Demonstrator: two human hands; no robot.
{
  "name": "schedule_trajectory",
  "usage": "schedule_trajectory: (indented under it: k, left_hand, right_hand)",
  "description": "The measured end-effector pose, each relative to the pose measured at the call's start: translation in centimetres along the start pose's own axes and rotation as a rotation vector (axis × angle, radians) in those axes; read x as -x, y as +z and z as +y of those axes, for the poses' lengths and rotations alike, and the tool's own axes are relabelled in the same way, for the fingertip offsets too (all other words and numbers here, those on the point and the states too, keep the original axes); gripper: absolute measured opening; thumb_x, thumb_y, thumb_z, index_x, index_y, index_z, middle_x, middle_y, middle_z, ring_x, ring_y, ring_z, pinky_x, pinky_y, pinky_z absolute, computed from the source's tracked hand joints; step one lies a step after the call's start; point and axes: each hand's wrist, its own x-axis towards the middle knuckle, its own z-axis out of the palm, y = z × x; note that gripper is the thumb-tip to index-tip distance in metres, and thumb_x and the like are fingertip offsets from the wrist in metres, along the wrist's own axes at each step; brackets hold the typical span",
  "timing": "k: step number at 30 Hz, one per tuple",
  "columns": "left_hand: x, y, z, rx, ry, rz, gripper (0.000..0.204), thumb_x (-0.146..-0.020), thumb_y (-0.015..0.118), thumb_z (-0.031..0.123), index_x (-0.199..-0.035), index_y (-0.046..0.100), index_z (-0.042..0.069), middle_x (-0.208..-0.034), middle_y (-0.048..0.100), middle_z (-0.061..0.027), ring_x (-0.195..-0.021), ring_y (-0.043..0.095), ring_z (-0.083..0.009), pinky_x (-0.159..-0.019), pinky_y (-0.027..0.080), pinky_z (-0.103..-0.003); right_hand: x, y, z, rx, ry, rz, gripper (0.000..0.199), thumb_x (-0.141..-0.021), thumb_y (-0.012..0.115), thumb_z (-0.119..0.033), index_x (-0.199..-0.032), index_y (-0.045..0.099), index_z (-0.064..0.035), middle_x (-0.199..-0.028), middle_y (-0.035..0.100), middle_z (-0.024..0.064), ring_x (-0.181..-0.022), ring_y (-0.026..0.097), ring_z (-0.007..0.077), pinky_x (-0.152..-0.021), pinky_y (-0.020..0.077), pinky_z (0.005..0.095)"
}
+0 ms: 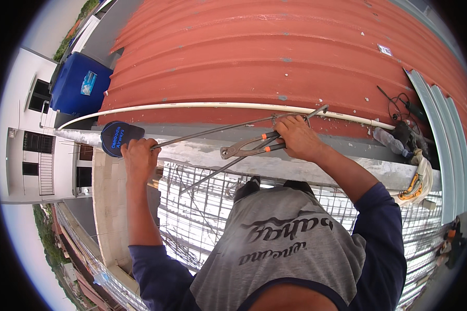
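My left hand [138, 155] is closed round the left end of a thin steel rod [213, 129], next to a dark blue cap [110, 139] on the ledge. The rod runs right to my right hand [298, 136], which grips the black and orange handles of a pair of pincers [244, 149]. The pincer head points left, with no rod visible between its jaws. A second length of steel rod [218, 172] slants from beside my right hand down toward the mesh. My right fingers hide whether the two lengths join.
Beyond the concrete ledge [342, 168] lies a red corrugated roof [233, 57] with a long white pipe [202, 105]. Steel mesh [192, 217] is below me. Grey metal sheets [436, 135], a cable and bags are at right; a blue tank [78, 88] stands far left.
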Motion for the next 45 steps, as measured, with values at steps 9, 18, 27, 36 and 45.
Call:
schedule_trajectory:
  k: [9,18,27,36,45]
  left_hand:
    - [-0.1,-13.5,0.5,-0.286,-0.086,0.483,0.023,-0.080,0.071,0.030,-0.098,0.069,0.016,-0.128,0.052,-0.0055,-0.133,0.037,-0.0325,-0.105,0.021,-0.068]
    - [-0.2,-21.9,2.6,0.031,-0.292,0.990,0.043,-0.089,0.066,0.029,-0.130,0.056,0.024,-0.147,0.035,-0.0216,-0.136,0.036,-0.0397,-0.104,0.040,-0.049]
    - [-0.2,-20.5,7.3,1.668,0.340,1.001,0.049,-0.099,0.046,0.012,-0.139,0.019,0.003,-0.124,0.052,-0.0291,-0.091,0.065,-0.0299,-0.078,0.056,-0.046]
    - [-1.1,-19.1,12.8,2.012,0.419,0.769,0.028,-0.100,0.048,0.036,-0.096,0.055,0.009,-0.063,0.028,0.0031,-0.051,0.022,-0.0087,-0.047,0.023,-0.025]
    - [-3.2,-20.2,15.5,1.874,0.320,0.640,0.019,-0.097,0.053,0.026,-0.107,0.052,0.010,-0.061,0.039,0.0017,-0.045,0.035,-0.0074,-0.040,0.032,-0.022]
  right_hand:
    - [0.0,-12.8,-0.3,-0.585,0.303,0.221,0.036,-0.088,0.069,-0.030,-0.103,0.051,-0.0035,-0.088,0.060,0.0130,-0.074,0.057,0.0266,-0.070,0.0472,0.0380]
    - [-1.2,-17.8,-0.2,-0.936,0.202,0.420,0.031,-0.087,0.070,-0.029,-0.090,0.050,-0.0050,-0.077,0.046,0.0009,-0.071,0.044,0.0126,-0.064,0.0395,0.0304]
    - [-1.5,-12.6,-2.4,-1.139,0.262,0.259,0.032,-0.086,0.071,-0.028,-0.092,0.051,-0.0031,-0.079,0.053,0.0033,-0.073,0.054,0.0138,-0.065,0.0434,0.0302]
    - [-1.3,-7.1,0.1,-1.349,0.207,-0.036,0.033,-0.089,0.068,-0.031,-0.099,0.055,-0.0031,-0.080,0.061,0.0070,-0.075,0.060,0.0164,-0.068,0.0470,0.0303]
    - [0.7,-5.5,-0.3,-1.240,0.160,-0.007,0.035,-0.087,0.070,-0.033,-0.097,0.053,-0.0036,-0.077,0.061,0.0057,-0.075,0.059,0.0137,-0.070,0.0467,0.0303]
